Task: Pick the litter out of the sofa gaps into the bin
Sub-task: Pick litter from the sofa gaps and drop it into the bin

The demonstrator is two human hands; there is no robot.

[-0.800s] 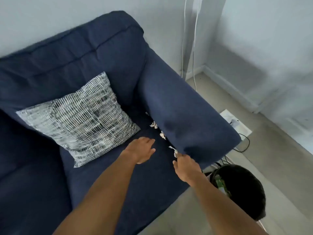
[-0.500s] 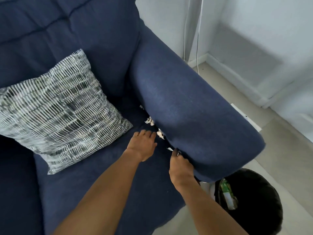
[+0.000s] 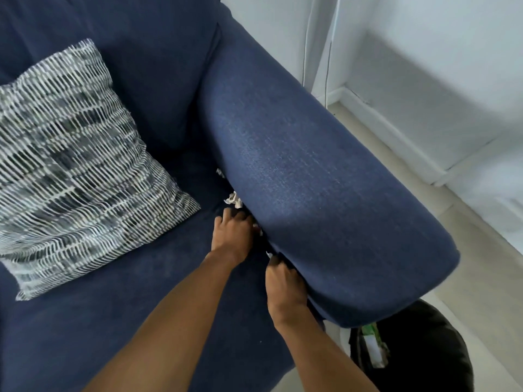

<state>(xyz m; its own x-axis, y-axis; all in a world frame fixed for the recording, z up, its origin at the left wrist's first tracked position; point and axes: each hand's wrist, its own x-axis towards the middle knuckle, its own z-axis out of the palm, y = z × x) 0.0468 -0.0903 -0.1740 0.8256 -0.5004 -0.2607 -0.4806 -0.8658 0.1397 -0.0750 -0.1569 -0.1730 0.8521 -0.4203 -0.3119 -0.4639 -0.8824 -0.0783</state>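
1. Fingertips of the right hand pinch a white scrap at the gap under the armrest.
2. Left hand spreads its fingers, likely pressing the seat cushion to widen that gap.
3. More crumpled paper waits deeper; the black bin stands close beside the sofa.

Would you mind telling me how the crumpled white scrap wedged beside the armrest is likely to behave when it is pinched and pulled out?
The crumpled white scrap looks like thin paper or tissue, so it is probably very light and floppy. Its creased folds suggest it would squash rather than resist a pinch. Being tucked against the armrest, it might tear or snag if tugged hard.
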